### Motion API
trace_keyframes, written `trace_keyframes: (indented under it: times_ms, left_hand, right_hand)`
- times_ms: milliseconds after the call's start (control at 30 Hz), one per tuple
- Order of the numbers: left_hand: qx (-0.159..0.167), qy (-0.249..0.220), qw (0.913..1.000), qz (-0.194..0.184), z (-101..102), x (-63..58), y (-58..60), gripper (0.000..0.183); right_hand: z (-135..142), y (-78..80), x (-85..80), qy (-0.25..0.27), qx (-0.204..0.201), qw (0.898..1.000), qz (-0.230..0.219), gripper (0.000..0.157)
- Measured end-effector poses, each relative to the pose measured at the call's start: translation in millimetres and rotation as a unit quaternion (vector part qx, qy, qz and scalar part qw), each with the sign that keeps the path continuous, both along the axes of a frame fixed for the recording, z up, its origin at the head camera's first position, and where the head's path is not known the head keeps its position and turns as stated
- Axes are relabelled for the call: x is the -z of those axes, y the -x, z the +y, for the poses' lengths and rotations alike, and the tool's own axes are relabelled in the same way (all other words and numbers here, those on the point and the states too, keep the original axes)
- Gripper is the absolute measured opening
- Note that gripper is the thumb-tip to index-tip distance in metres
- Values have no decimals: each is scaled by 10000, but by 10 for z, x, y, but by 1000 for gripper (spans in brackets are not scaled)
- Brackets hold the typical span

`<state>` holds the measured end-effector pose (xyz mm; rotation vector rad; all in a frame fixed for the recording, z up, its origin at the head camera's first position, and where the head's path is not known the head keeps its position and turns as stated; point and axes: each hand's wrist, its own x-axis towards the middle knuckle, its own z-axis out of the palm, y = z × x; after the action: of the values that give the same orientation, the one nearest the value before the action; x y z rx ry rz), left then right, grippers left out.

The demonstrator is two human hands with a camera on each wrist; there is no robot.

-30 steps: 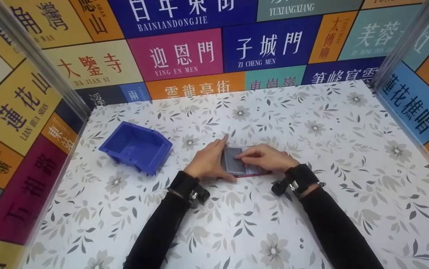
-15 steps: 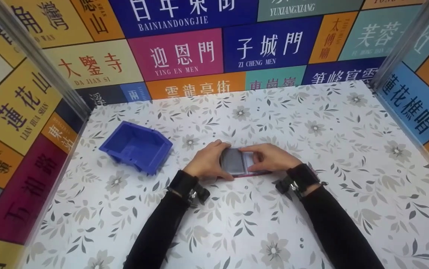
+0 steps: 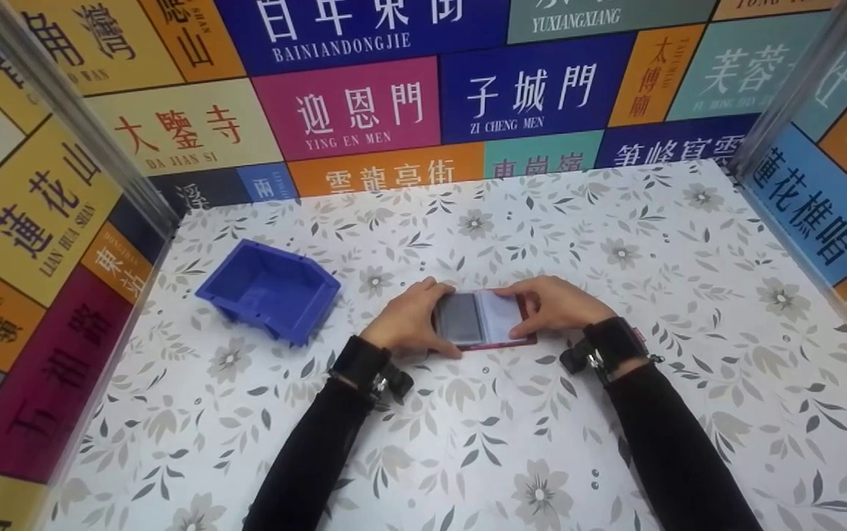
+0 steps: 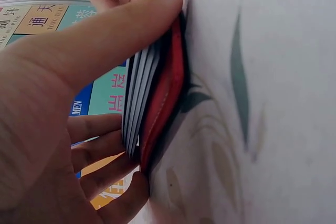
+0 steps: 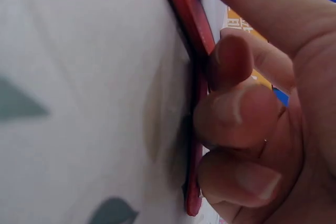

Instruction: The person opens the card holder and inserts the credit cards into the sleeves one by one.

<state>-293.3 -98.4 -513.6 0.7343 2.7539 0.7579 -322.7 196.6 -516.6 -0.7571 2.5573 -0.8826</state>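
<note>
A small red card holder lies spread on the table between both hands, with clear plastic sleeves stacked on its left half and a pale page on the right. My left hand grips the left end, thumb along the near edge and fingers along the far edge. In the left wrist view, several grey sleeve leaves fan above the red cover. At the right end, my right hand holds the holder between thumb and fingers. Curled fingers sit against its red edge in the right wrist view.
A blue plastic bin stands to the left of the left hand. The table has a white floral covering. Panels with coloured signs enclose the back and sides.
My right hand has moved from the sleeves out to the right end of the card holder, uncovering the pale right page. The left hand keeps its grip, with its index finger drawn in.
</note>
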Motion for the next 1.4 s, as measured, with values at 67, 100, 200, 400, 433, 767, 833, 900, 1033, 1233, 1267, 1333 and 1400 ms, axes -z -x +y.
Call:
trace_keyframes:
  times_ms: [67,100,200,400,433,767,833,900,1033,1233,1267,1333,1400]
  left_hand:
    - [0,27,10000,-6,6,-4,0,105]
    - [1,43,10000,-10,9,-7,-2,105]
    - [-23,67,10000,-38,14,-10,-4,104]
    - [6,65,10000,-60,10,-11,-5,105]
    - [26,52,10000,-49,8,-13,-5,105]
    - [3,135,9998,-118,0,2,-17,107]
    - [-21,107,9998,-174,0,7,-20,108]
    - [-34,113,9997,-216,-2,14,-18,109]
    - [26,138,9997,-184,-21,28,-2,109]
    - [115,91,9998,-149,-87,12,15,109]
    - [124,64,9998,-165,-100,9,21,109]
    - [159,3,9997,-201,-125,2,30,108]
    - [220,-61,9994,-254,-149,-4,39,107]
  right_hand:
    - [4,-4,-4,0,16,10000,-16,79]
    - [4,-5,-5,-2,21,10000,-23,79]
    - [7,-7,1,-23,41,10000,-37,79]
    - [10,-7,14,21,-23,10000,-28,77]
    - [7,-9,13,22,-26,10000,-27,77]
    - [9,-9,15,54,-87,9999,-84,77]
    - [22,-5,13,77,-75,9998,-155,78]
    - [44,1,13,80,-57,9997,-213,80]
    - [89,7,7,24,22,9996,-280,84]
    - [128,20,-7,-36,143,9994,-313,86]
    - [141,24,-12,-50,165,9993,-323,87]
    - [183,35,-19,-38,238,9989,-396,87]
    - [241,51,-18,57,319,9980,-541,86]
